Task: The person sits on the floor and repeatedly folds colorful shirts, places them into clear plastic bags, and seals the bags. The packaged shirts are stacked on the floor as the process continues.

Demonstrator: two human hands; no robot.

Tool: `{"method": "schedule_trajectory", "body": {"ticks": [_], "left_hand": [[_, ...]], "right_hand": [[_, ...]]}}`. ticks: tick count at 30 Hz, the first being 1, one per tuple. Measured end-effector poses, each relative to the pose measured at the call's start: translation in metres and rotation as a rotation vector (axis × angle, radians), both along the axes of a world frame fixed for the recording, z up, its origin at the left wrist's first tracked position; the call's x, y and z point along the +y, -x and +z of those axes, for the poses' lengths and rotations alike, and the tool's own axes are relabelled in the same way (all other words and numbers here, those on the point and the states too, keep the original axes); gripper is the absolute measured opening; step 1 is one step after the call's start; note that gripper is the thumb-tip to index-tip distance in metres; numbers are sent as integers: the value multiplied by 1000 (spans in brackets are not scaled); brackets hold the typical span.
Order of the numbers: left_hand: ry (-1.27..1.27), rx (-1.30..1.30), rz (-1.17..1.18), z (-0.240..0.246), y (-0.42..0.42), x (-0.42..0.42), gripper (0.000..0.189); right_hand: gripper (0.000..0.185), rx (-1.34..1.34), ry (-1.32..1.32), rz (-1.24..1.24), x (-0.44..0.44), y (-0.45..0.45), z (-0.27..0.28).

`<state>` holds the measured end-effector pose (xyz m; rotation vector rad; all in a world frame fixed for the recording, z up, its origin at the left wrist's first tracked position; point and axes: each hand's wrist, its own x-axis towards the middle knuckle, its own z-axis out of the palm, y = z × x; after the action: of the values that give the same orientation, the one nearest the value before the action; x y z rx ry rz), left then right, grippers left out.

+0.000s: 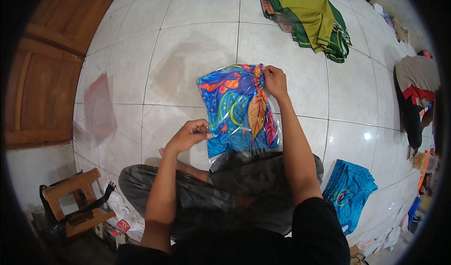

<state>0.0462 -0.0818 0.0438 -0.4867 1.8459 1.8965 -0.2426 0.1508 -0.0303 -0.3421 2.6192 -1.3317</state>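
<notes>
A folded garment (232,103) with a bright leaf-and-flower print on blue lies inside a clear plastic bag (246,148) in front of my crossed legs. My right hand (275,81) grips its upper right corner, where the fabric and film bunch up. At the lower left edge, my left hand (190,135) pinches the film between thumb and fingers. The bag's loose lower end rests against my camouflage trousers (253,170). Light glints off its creases.
Flat clear bags (100,110) lie on the tiles at left, before wooden doors (45,88). Folded blue garments (348,194) are stacked at right. Green jerseys (306,14) lie at the far right. A brown stool (75,201) stands lower left; a person (417,85) sits at right.
</notes>
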Motion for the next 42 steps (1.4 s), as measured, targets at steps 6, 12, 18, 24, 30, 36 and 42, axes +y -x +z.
{"method": "schedule_trajectory", "body": {"ticks": [6, 12, 18, 24, 30, 36, 42], "left_hand": [[204, -124, 492, -34, -4, 1, 24], [529, -30, 201, -71, -8, -1, 37], [-189, -71, 344, -60, -9, -4, 13], [-356, -125, 277, -56, -19, -12, 15], [549, -87, 178, -70, -12, -1, 45], [569, 34, 301, -68, -2, 7, 44], [380, -15, 226, -63, 2, 13, 24]], "right_hand": [[62, 6, -530, -45, 9, -39, 31], [34, -82, -346, 78, 45, -40, 9], [24, -762, 646, 17, 74, -30, -13], [33, -804, 433, -92, 65, -43, 3], [68, -95, -475, -206, 36, -43, 16], [46, -111, -290, -155, 17, -12, -4], [20, -766, 889, -86, 21, -1, -6]]}}
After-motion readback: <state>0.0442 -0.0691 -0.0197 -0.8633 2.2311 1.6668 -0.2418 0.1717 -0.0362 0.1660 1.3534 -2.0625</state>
